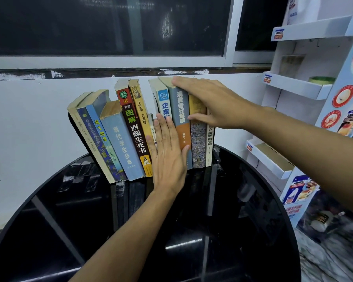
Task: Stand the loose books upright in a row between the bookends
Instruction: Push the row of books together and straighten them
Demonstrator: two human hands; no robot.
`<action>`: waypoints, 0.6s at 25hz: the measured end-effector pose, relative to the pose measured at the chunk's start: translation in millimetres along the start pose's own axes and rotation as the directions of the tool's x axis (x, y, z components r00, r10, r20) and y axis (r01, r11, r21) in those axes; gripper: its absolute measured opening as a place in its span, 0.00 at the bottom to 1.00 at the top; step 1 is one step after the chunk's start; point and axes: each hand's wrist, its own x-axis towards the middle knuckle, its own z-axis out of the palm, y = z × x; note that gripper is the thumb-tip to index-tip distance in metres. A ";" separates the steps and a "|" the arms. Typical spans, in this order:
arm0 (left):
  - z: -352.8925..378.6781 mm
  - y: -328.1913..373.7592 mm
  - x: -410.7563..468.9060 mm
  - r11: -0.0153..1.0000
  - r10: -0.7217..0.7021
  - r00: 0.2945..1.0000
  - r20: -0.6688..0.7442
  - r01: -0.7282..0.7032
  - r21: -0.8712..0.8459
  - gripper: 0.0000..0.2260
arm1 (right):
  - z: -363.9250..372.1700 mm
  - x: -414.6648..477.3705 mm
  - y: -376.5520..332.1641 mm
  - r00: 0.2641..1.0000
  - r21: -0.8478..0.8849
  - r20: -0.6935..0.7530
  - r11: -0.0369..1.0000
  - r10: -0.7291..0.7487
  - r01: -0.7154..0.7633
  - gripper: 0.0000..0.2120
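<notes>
A row of several books stands at the back of a round black glass table (73, 231). The books on the left lean leftward against a black bookend (74, 129); among them are a pale blue dictionary (122, 143) and a dark red-spined book (134, 127). On the right, a grey-and-orange book (181, 110) and its neighbours stand nearly upright. My left hand (167, 155) lies flat with straight fingers against the spines in the middle of the row. My right hand (208, 102) grips the right-hand books, fingers over their tops and thumb on the spines. The right bookend is hidden.
A white wall and a dark window run behind the books. A white cardboard display rack (293, 94) with shelves stands right of the table, close to the last book. The table's front half holds nothing but reflections.
</notes>
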 end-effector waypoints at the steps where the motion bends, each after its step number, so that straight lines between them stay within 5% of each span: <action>1: -1.2 1.7 -0.9 1.000 0.007 1.000 -0.001 -0.007 -0.017 0.37 | -2.3 -1.6 5.4 1.000 0.021 0.024 1.000 0.008 -0.008 0.43; 6: 2.2 21.0 5.1 0.998 0.051 0.998 0.021 -0.050 -0.046 0.41 | -4.2 -5.8 19.6 0.994 0.138 0.101 0.989 0.041 -0.054 0.43; 15: 18.8 17.5 11.6 0.999 0.040 0.999 0.011 -0.040 0.031 0.40 | 2.6 -7.0 21.5 0.998 0.172 0.026 0.983 0.065 -0.068 0.42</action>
